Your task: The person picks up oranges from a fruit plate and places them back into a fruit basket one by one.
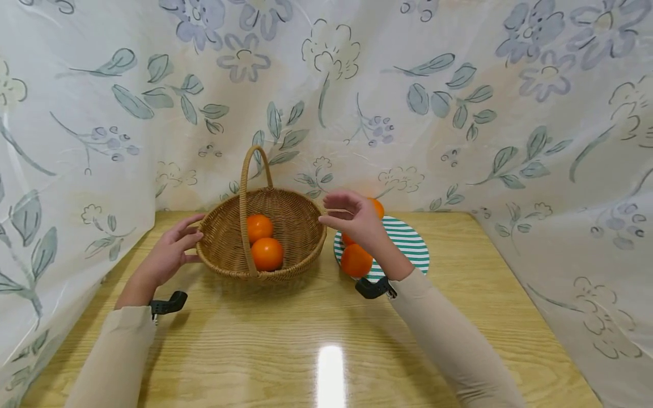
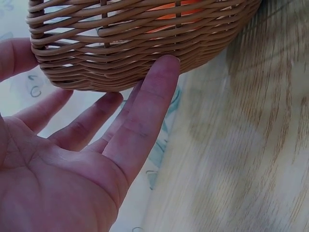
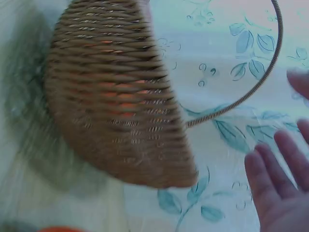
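Note:
A brown wicker basket (image 1: 301, 249) with a tall hoop handle (image 1: 245, 209) stands on the wooden table, and two oranges (image 1: 267, 254) lie in it. At its left side, my left hand (image 1: 170, 249) touches the basket with extended fingers; the left wrist view shows the fingertips (image 2: 164, 72) against the woven wall (image 2: 120, 53). My right hand (image 1: 359, 221) is raised just off the basket's right rim, fingers loosely bent and holding nothing. Beneath and behind it, more oranges (image 1: 357, 260) rest on a round plate with green and white stripes (image 1: 408, 243), partly hidden by the hand and forearm.
A flowered cloth (image 1: 326, 113) hangs behind the table (image 1: 245, 340) and along both sides, close behind the basket. The table's wood surface stretches in front of the basket and plate, with a bright light reflection (image 1: 330, 374) near the front.

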`<state>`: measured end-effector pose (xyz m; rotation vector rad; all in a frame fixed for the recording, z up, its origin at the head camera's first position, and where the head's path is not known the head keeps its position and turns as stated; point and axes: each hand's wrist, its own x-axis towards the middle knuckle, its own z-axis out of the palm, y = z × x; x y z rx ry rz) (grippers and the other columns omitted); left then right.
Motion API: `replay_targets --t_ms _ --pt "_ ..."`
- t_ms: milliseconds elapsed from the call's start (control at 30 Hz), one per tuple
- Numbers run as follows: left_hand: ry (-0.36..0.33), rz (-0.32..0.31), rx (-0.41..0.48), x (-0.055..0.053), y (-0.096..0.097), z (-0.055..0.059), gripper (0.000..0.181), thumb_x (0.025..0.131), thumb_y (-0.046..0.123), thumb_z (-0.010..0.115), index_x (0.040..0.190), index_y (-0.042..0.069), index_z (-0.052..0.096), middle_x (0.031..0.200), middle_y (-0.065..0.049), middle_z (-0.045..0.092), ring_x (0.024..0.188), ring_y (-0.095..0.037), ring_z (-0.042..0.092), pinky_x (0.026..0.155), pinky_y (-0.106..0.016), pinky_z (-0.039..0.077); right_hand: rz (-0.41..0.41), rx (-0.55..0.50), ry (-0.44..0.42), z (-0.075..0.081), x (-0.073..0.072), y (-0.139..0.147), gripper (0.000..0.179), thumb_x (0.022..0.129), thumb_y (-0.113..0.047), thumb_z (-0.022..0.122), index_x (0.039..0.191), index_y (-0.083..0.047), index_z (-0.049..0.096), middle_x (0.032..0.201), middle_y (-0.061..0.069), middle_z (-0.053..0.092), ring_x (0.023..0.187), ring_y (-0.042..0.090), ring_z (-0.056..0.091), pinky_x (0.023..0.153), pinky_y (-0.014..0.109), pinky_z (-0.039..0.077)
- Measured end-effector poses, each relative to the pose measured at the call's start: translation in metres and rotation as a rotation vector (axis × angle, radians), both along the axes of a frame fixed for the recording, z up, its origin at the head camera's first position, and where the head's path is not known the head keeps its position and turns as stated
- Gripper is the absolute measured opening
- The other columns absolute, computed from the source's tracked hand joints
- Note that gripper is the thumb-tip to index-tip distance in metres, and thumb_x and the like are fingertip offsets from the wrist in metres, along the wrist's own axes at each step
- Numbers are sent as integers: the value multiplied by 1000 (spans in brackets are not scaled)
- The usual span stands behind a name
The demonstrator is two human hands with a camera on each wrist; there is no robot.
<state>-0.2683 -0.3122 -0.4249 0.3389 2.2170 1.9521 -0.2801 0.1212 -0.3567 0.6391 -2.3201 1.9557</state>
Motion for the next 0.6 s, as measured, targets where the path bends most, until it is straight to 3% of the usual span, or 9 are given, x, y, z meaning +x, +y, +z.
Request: replay_targets --t_ms 233,400,600 --pt "-2 3 19 0 0 -1 62 109 28 50 164 16 24 142 -12 40 113 -9 63 82 -33 63 -205 -4 59 -33 22 32 47 82 -20 89 123 -9 70 125 7 70 114 21 69 105 47 54" --pt "-2 8 11 1 0 1 62 109 29 50 164 16 23 144 -15 37 113 -8 62 81 -32 63 -271 -51 110 -58 35 43 48 83 -17 87 125 -3 68 130 15 67 123 33 63 110 47 49" --pt "-6 9 -4 2 0 0 61 110 28 50 164 16 23 144 -14 38 115 -8 62 82 -32 63 -339 -53 76 -83 47 53 53 85 -9 85 131 4 62 137 24 60 131 43 54 115 50 44"
